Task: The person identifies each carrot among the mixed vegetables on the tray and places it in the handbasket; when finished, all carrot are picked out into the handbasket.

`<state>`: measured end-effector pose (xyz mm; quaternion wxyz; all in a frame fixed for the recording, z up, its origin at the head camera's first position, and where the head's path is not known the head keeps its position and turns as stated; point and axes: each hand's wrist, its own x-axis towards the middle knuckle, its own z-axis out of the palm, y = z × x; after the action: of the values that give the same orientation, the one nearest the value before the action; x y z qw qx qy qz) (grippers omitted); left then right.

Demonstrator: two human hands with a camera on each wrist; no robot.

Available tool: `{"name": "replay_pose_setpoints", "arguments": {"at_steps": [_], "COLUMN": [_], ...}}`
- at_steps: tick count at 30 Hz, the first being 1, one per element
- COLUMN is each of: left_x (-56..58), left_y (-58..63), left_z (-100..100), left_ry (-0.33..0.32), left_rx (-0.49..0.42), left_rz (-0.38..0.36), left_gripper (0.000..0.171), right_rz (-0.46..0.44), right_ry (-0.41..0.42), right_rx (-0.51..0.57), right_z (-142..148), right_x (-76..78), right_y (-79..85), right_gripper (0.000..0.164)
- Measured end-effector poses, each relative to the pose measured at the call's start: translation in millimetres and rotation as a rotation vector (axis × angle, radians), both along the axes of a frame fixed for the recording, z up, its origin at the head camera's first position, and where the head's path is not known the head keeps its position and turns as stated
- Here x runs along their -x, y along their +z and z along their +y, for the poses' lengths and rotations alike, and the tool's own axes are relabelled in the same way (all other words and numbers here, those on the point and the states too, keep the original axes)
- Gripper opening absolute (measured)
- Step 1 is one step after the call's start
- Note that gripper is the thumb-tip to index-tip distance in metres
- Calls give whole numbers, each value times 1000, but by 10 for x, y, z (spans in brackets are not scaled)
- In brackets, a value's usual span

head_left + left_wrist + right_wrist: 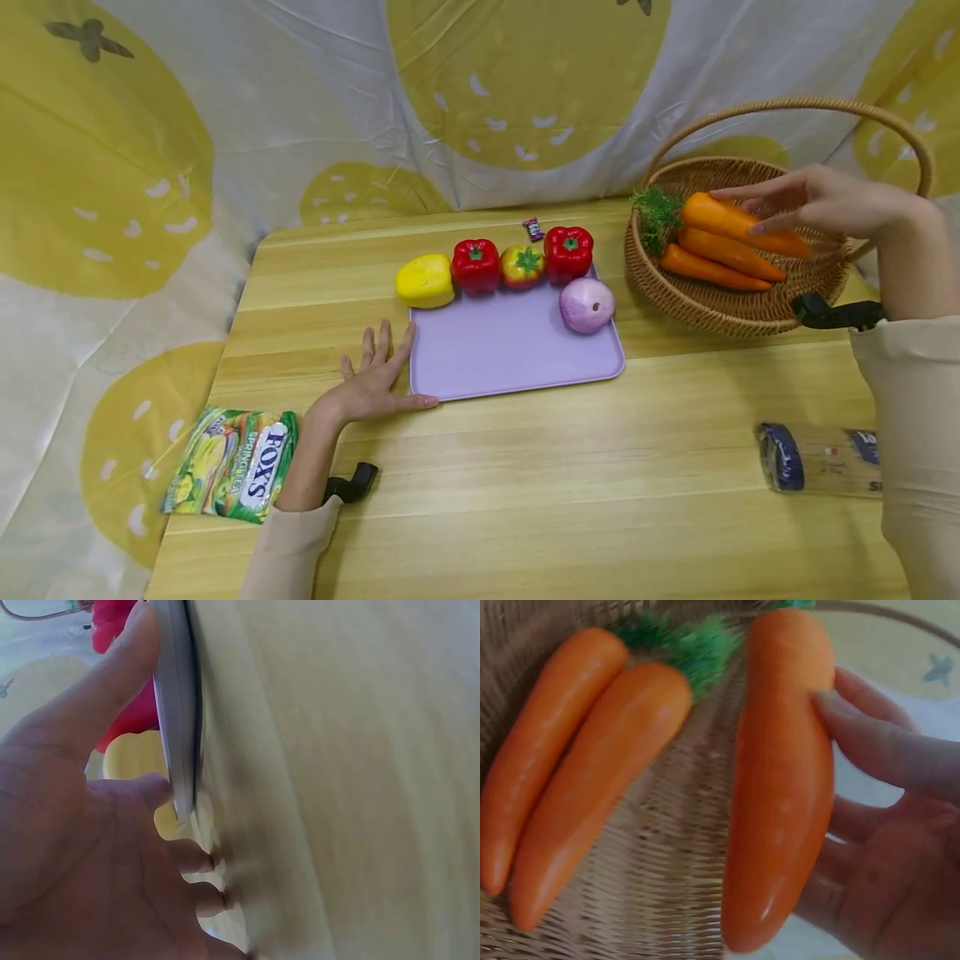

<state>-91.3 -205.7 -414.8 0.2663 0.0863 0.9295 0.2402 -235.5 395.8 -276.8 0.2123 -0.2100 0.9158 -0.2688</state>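
Observation:
My right hand [832, 200] holds a carrot [780, 787] between thumb and fingers, above the wicker basket [675, 304]. Two more carrots [723, 268] with green tops lie inside that basket. On the left, my left hand [367, 383] is spread at the near left corner of a lilac tray [495, 350], its thumb touching the rim and the other fingertips down on the table. Along the tray's far edge sit a yellow pepper [425, 282], two red peppers [476, 268] and a small red-yellow fruit or vegetable [522, 267]. A purple onion [587, 305] rests at the tray's right side.
A Fox's candy bag [232, 462] lies beside my left forearm. At the right, a clear package with blue ends [817, 458] is partly covered by my right sleeve. A small wrapped candy [533, 229] is behind the tray. The basket's tall handle [787, 104] arches over it.

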Motion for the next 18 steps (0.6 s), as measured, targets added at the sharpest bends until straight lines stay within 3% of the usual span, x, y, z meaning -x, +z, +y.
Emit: {"name": "replay_pose_setpoints", "arguments": {"at_steps": [10, 18], "left_x": [33, 32], "left_y": [-43, -53], "left_z": [-4, 18], "left_ry": [-7, -5], "left_rx": [4, -4], "left_rz": [8, 2], "left_gripper": [124, 124], "right_rz": [-83, -235], "right_ry": [54, 91], "right_rx": [-126, -56], "right_z": [30, 19], "right_x": [181, 264], "right_y": [-160, -259], "right_gripper": [59, 55]}}
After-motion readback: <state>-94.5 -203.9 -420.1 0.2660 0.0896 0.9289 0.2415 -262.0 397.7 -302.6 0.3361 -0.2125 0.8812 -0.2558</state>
